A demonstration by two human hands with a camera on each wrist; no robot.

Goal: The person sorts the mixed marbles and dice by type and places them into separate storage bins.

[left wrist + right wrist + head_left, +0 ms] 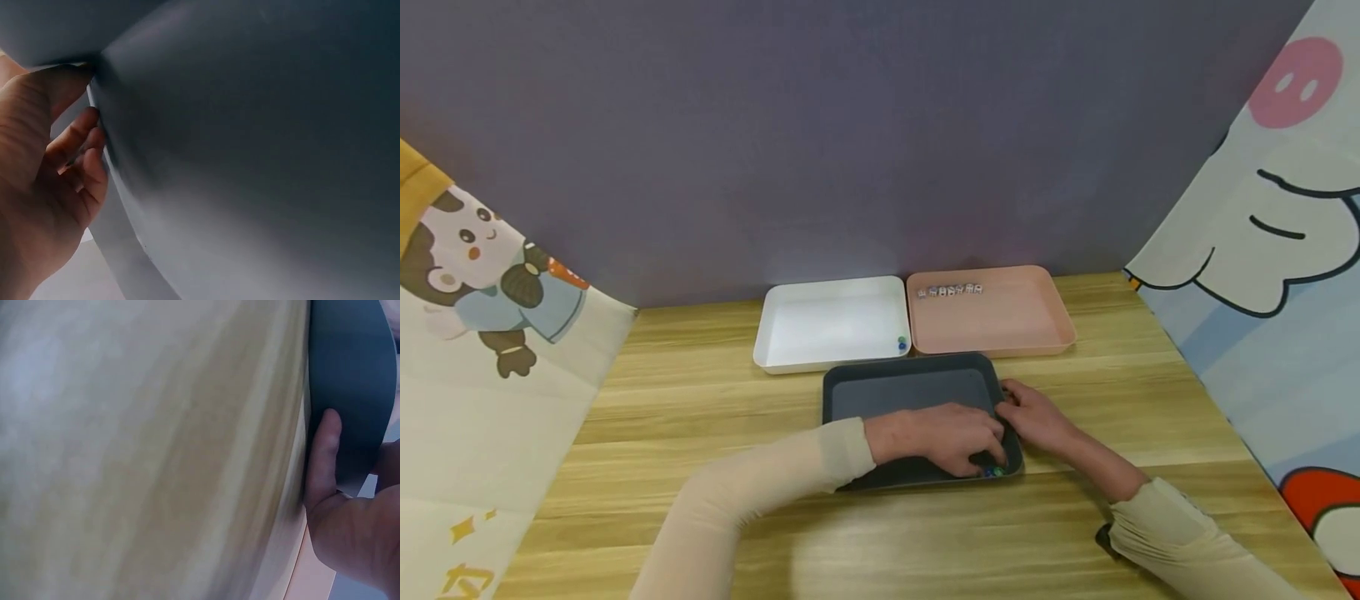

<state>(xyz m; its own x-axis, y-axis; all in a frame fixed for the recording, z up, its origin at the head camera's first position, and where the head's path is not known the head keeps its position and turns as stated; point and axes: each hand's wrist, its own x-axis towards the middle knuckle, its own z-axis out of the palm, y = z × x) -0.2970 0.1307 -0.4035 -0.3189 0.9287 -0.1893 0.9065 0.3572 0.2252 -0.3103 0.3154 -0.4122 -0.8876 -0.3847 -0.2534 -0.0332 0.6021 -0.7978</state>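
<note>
A dark grey tray (917, 387) lies on the wooden table. My left hand (958, 437) reaches into its near right corner with bent fingers. Small blue and green beads (994, 472) lie there, beside the fingertips, and a gap shows between thumb and forefinger. In the left wrist view, the thumb of my left hand (47, 144) points into a tray corner; its tip is in shadow. My right hand (1037, 421) grips the tray's right side. One straight digit of that hand (356, 525) lies along the outer wall, while others are partly hidden behind the rim.
A white tray (827, 321) behind holds small green and blue beads (902, 342) in its near right corner. Beside it, a pink tray (1000, 325) has several small whitish patterned pieces (951, 290) in a row. A grey wall (850, 150) rises behind the table (700, 392).
</note>
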